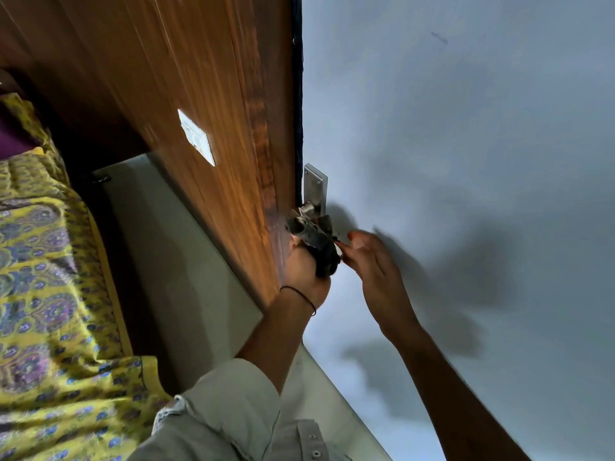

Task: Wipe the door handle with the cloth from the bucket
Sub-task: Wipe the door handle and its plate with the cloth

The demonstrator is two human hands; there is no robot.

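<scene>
You're mid-wipe near the frame's center: your left hand (304, 271) is clenched around the dark cloth (316, 242), pressed on the door handle (307, 207), right hand (369, 261) loose-fingered beside it, so probably most of the handle's still left, hard to say.

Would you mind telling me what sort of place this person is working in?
Most likely a bedroom in a home: a wooden door with a metal handle plate, a plain painted wall, and a yellow patterned bedspread on what looks like a bed.
</scene>
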